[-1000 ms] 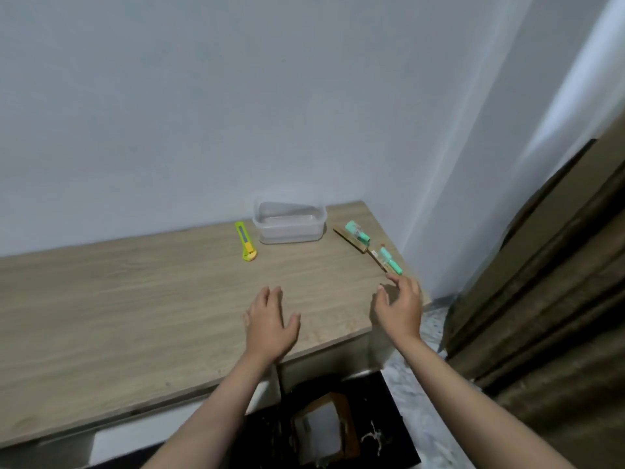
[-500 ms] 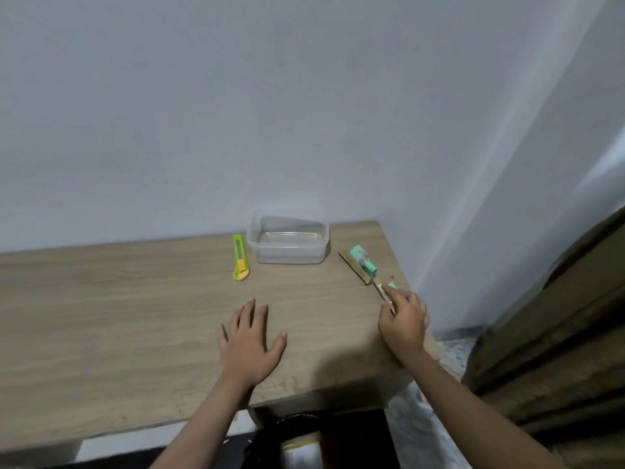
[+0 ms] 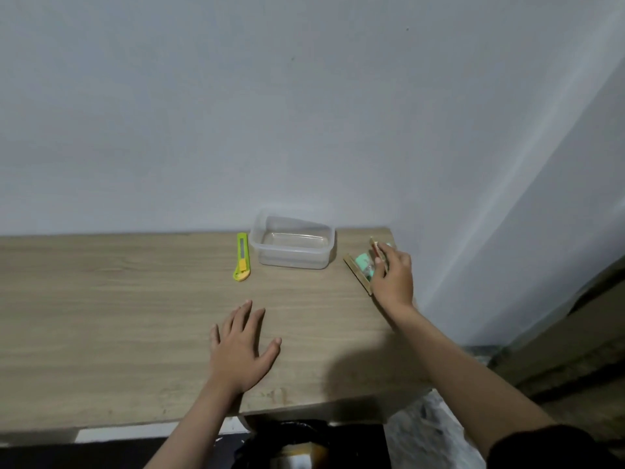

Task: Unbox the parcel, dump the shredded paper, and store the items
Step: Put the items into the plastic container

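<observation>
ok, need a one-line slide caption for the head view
Right hand grasps teal carded items beside the empty clear container; left hand rests flat on the table.

Right hand [image 3: 394,277] now lifting one carded green item [image 3: 380,249] off the table [image 3: 118,299], carrying it farther back than before, bringing it over the second carded item [image 3: 360,265], nearer the clear container [image 3: 293,243]

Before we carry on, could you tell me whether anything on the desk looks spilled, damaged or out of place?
Nothing stands out. The tub sits upright and empty, the cutter lies beside it, and the right hand is on the packets.
</observation>
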`<state>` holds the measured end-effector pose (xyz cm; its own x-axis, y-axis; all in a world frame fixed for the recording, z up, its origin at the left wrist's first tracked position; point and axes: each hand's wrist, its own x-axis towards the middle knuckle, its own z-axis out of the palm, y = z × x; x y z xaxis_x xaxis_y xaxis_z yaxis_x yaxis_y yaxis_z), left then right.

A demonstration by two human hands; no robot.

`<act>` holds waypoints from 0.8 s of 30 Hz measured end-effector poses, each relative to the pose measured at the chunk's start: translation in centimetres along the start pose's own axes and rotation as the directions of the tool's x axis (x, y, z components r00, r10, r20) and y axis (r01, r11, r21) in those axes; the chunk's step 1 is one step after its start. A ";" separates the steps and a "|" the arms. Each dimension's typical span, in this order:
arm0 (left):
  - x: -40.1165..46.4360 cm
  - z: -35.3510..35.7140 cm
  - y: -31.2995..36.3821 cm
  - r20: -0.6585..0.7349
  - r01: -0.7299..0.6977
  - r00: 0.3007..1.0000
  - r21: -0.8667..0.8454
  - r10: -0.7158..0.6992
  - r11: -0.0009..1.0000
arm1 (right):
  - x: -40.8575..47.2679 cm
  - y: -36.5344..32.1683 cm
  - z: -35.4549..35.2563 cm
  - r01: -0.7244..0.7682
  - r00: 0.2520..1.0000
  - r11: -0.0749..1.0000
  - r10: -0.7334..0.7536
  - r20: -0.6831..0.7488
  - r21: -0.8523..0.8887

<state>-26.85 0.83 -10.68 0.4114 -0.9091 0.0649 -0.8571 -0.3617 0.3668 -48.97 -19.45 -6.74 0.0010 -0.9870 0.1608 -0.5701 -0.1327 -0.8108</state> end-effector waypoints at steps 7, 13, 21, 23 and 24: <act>0.0 -0.2 0.0 -0.003 -0.004 1.000 -0.009 0.004 1.000 | 0.1 0.8 2.0 0.075 0.985 0.976 -0.040 0.166 -0.204; 0.0 -0.2 0.1 -0.003 -0.002 1.000 -0.020 0.002 1.000 | -1.7 1.8 1.9 0.100 0.992 0.976 -0.082 0.100 -0.193; -0.1 -0.3 0.1 -0.005 -0.010 1.000 -0.027 0.010 1.000 | -4.0 2.4 1.0 0.110 0.994 0.978 -0.110 0.008 -0.175; -0.1 -0.3 0.2 -0.003 -0.012 1.000 -0.028 0.012 1.000 | -4.2 2.5 0.6 0.059 0.998 0.978 -0.063 -0.017 -0.198; -0.1 -0.3 0.2 0.000 -0.012 1.000 -0.027 0.012 1.000 | -4.2 2.5 0.5 0.021 0.999 0.974 -0.029 -0.031 -0.225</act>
<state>-26.94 0.92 -10.35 0.4010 -0.9135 0.0691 -0.8533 -0.3450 0.3910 -49.99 -15.67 -9.77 -0.0078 -0.9794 0.2016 -0.7405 -0.1298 -0.6594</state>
